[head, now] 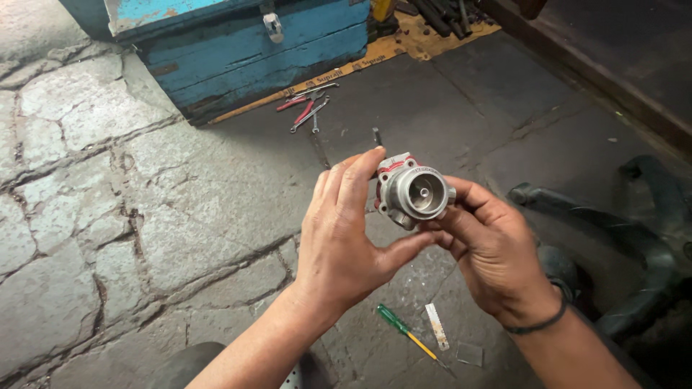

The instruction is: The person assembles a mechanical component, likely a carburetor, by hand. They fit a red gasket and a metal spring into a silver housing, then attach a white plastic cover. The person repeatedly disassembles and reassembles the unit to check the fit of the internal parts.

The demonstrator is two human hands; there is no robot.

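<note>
Left hand point(346, 238) and right hand point(486, 252) together grip a silver metal part point(412, 191) with a red gasket, held above the floor.
Below lie a green screwdriver point(404, 331) and small blade point(436, 326); pliers and spanners point(306, 108) sit by the blue toolbox point(245, 50).

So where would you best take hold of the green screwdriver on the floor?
Probably by the green handle of the screwdriver, coming down from above. It lies flat on the stone floor, handle end nearest the left hand, thicker than the thin yellow shaft, and clear of the small blade beside it.
</note>
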